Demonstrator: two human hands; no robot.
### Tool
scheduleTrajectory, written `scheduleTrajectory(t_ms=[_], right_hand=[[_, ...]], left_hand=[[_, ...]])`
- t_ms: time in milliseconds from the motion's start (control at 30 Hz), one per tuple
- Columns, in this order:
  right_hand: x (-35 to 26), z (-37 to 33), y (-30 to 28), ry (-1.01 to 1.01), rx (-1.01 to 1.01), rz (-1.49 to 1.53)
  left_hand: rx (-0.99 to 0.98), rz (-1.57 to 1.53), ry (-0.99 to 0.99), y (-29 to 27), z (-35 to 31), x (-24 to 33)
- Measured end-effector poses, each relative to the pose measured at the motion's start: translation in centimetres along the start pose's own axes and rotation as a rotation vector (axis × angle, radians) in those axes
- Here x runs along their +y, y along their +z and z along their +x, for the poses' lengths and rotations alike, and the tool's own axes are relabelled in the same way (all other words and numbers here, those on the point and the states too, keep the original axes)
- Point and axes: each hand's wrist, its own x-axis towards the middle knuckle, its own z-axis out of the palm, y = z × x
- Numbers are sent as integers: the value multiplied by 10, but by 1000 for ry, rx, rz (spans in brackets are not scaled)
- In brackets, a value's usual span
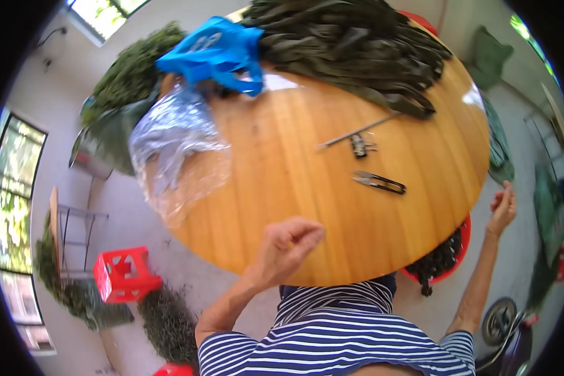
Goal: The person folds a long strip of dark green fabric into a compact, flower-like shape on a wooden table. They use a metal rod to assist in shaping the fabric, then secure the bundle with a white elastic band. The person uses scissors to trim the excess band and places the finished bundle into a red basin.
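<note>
Round, pale wooden tabletop [282, 182] fills our view. At its left lie crumpled clear plastic [172, 147] and a blue carrier bag [216, 50]. Our left hand [288, 244] rests curled on the near edge, seemingly empty. Black-handled thread snips [379, 182] lie further right. Our right hand [502, 210] hangs off-table, fingers half-curled; its grip is unclear.

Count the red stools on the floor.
2: one red stool left of the table, another cut off at the bottom edge. More may be hidden.
</note>
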Motion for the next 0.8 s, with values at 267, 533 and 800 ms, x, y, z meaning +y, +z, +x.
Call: scheduleTrajectory(t_ms=[267,533,800], right_hand=[[-165,-85,219,-325,-854,234],[-211,-309,411,-925,-1618,-9],[-175,-353,488,-729,-1255,-211]], left_hand=[[469,-209,-52,-65,-17,-27],[552,-308,-117,-77,-48,-46],[526,-390,-155,-79,-75,-67]])
